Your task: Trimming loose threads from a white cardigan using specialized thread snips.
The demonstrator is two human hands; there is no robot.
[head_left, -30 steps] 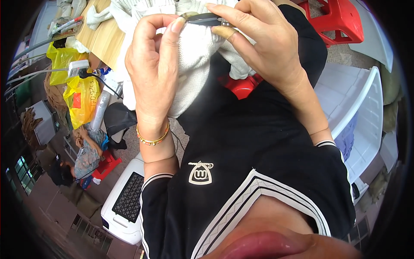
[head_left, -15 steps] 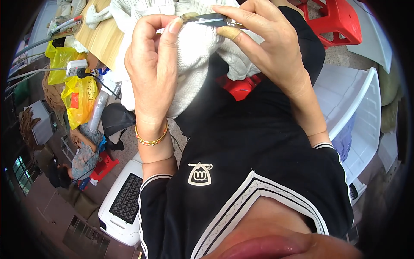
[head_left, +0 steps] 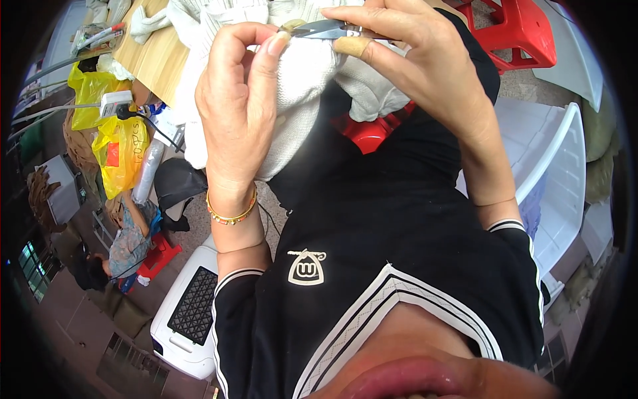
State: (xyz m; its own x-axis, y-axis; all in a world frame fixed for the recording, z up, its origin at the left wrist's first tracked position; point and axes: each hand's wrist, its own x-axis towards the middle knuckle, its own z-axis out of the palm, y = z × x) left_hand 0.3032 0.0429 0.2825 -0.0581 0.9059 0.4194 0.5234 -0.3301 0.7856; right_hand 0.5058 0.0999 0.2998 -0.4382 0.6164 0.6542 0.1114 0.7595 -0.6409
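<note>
Before the black top (head_left: 372, 206), the left hand (head_left: 236, 113) pinches a white knit garment (head_left: 302, 93); to its right, the right hand (head_left: 428, 56) grips metal snips (head_left: 324, 29), whose blades are best kept flat, clear of skin and stitches. Far left: the wooden counter (head_left: 149, 63).

Matt white knit cloth (head_left: 302, 93), shiny metal blades (head_left: 324, 30) in front of it, smooth wooden tabletop (head_left: 151, 58) to its left, glossy red plastic stool (head_left: 528, 36) to its right, crinkled yellow plastic bag (head_left: 121, 166) farther left.
</note>
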